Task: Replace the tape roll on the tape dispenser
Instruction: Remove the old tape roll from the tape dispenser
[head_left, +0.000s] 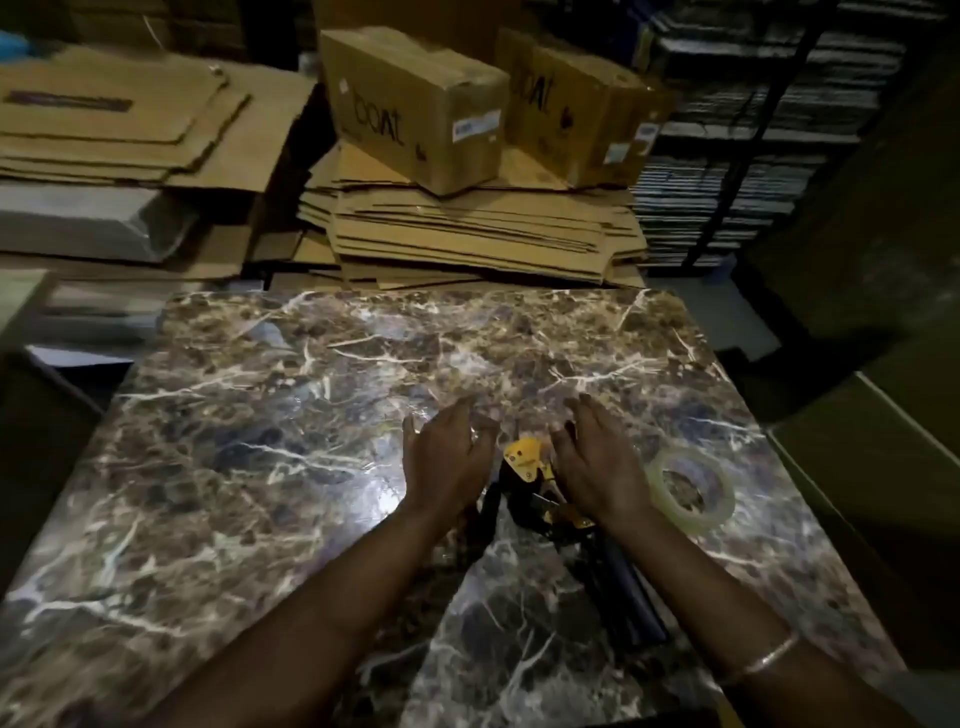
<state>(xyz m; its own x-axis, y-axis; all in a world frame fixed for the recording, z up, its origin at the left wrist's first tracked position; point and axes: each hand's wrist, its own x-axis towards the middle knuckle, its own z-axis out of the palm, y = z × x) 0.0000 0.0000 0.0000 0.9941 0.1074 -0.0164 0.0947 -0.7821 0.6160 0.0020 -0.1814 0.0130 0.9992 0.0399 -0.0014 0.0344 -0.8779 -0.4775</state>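
Both my hands hover spread, grip empty: left hand (447, 457), right hand (597, 467); tape dispenser (530, 467) lies between them on the counter (260, 415); tape roll (693, 488) just beside; replacement not begun; next, seize dispenser.

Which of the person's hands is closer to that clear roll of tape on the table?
The right hand. It hovers open just left of the tape roll, not touching it. The left hand is farther away, beyond the yellow tape dispenser.

Dispenser (524, 467) laid on table (260, 415), flanked by left hand (447, 457) and right hand (597, 467); roll (693, 491) placed right of it; boxes (415, 109) stacked behind table
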